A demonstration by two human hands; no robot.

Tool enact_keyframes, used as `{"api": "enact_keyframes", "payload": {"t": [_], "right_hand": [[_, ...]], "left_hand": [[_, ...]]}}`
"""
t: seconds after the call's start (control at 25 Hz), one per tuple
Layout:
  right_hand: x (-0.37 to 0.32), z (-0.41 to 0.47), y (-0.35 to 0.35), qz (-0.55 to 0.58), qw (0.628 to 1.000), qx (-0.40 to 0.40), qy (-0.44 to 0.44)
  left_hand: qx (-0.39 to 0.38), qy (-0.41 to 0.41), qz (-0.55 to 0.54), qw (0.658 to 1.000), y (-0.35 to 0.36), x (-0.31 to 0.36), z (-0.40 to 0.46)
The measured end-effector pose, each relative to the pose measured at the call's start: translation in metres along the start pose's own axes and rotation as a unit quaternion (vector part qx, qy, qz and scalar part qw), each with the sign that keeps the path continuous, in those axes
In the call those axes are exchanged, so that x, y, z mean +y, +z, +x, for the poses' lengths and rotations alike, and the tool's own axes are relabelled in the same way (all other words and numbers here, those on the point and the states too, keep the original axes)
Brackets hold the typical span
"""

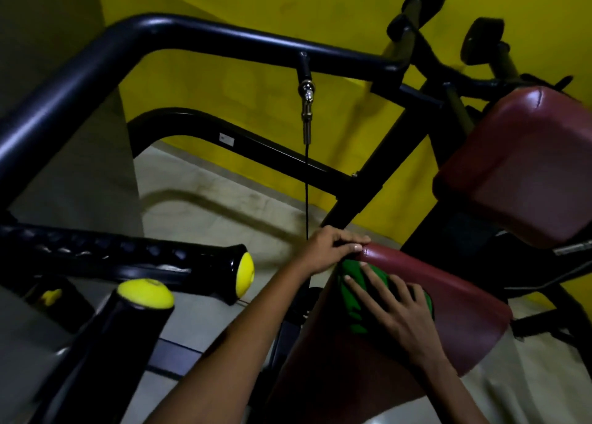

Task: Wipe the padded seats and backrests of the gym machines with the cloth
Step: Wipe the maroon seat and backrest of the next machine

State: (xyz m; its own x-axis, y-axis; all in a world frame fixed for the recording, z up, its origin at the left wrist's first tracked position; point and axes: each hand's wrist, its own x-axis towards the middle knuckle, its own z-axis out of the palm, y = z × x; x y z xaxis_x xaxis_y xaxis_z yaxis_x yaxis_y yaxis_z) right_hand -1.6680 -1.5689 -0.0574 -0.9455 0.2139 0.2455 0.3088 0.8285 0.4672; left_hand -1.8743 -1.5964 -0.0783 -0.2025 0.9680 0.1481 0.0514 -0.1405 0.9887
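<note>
wiping under way on the maroon padded seat (448,311) at lower right. green cloth (350,295) lying on the near-left part of the pad, pressed flat beneath the right hand (394,308), fingers straight and spread over the fabric, nothing pinched. left hand (333,247) curled over the upper-left corner of the same pad, thumb and fingers gripping its rim, apparently to steady it.

progress, as a judgement only: work on this one pad in mid-course, cloth covering only its left portion; the broad right half and far edge bare of the cloth. second maroon pad (525,164), the backrest at upper right, untouched by either hand and well apart from the cloth. no telling from sheen alone, in this dim and slightly blurred view, which surfaces are already clean. other machines of the task out of sight.

edges and room: rounded rim of the seat just beside the cloth on the left, with open floor (208,199) below; a stroke leftward likely to run off the pad. clear run across the pad to the right, toward its curved outer edge. thin cable (307,183) hanging from the black frame bar (224,39), dropping close behind the left hand. two black handles with yellow end caps (245,273) at left, well apart from the seat. dark upright of the frame between seat and backrest, narrowing the passage for a reach upward.
</note>
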Motion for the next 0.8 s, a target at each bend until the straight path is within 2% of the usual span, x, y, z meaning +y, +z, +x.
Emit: {"api": "enact_keyframes", "payload": {"t": [0.12,0.24,0.32,0.44,0.52,0.64,0.72,0.8], "right_hand": [[0.005,-0.005,-0.008,0.029,0.995,0.002,0.092],[0.01,-0.001,-0.01,0.024,0.996,-0.012,0.08],[0.017,0.008,-0.013,0.047,0.995,-0.048,0.076],[0.02,0.027,-0.013,0.034,0.997,-0.038,0.06],[0.019,0.056,-0.015,0.018,0.998,-0.038,0.035],[0.013,0.088,-0.022,0.002,0.987,-0.15,0.064],[0.005,0.083,-0.018,-0.04,0.989,-0.145,0.005],[-0.011,0.071,-0.011,-0.079,0.983,-0.126,-0.109]], "left_hand": [[0.087,0.012,-0.027,0.996,0.017,-0.023,-0.028],[0.132,-0.004,-0.065,0.989,0.043,-0.051,-0.059],[0.168,-0.002,-0.057,0.984,0.058,-0.064,-0.07],[0.204,-0.009,-0.025,0.979,0.07,-0.07,-0.076],[0.211,-0.061,0.007,0.976,0.077,-0.08,-0.079],[0.221,-0.155,0.027,0.963,0.092,-0.103,-0.086],[0.241,-0.153,0.013,0.958,0.099,-0.119,-0.092],[0.233,-0.129,0.003,0.964,0.101,-0.13,-0.098]]}}
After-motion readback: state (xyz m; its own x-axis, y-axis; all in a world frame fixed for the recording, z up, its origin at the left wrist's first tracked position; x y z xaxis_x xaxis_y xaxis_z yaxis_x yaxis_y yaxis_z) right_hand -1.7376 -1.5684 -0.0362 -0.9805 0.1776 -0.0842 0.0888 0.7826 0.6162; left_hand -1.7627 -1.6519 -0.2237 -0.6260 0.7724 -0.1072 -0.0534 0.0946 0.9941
